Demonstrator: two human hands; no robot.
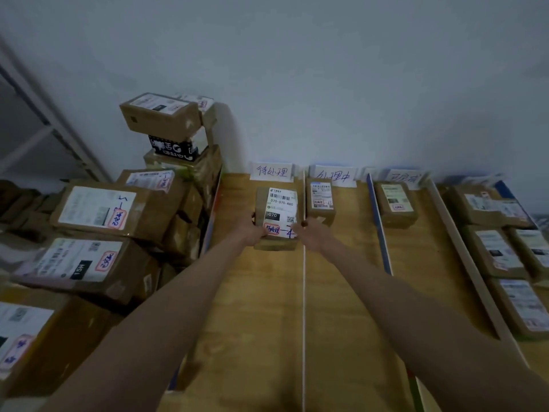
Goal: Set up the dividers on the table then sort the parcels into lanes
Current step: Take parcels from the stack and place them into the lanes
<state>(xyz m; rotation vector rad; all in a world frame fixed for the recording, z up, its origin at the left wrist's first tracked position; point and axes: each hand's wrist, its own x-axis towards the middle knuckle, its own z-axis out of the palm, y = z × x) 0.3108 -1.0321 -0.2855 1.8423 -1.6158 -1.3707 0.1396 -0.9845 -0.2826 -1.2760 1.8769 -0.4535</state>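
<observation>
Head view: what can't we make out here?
- Parcel held by left hand and right hand: underside hidden, so resting or lifted is unclear.
- Third lane sign: writing blurred.
- Parcels at the far right: cut off by the frame edge, labels smeared.
- Stacked boxes on the left: lower ones hidden behind upper ones; count unclear.
- Small label print: too small to read.

The parcel [277, 217] held in the first lane carries a white label reading "070-070-A80", with "070" again on a black patch. Behind it a sign card [271, 171] reads "待处理"; the next card [335, 175] reads "处理中". A left-hand box [86, 263] shows "15H".
</observation>
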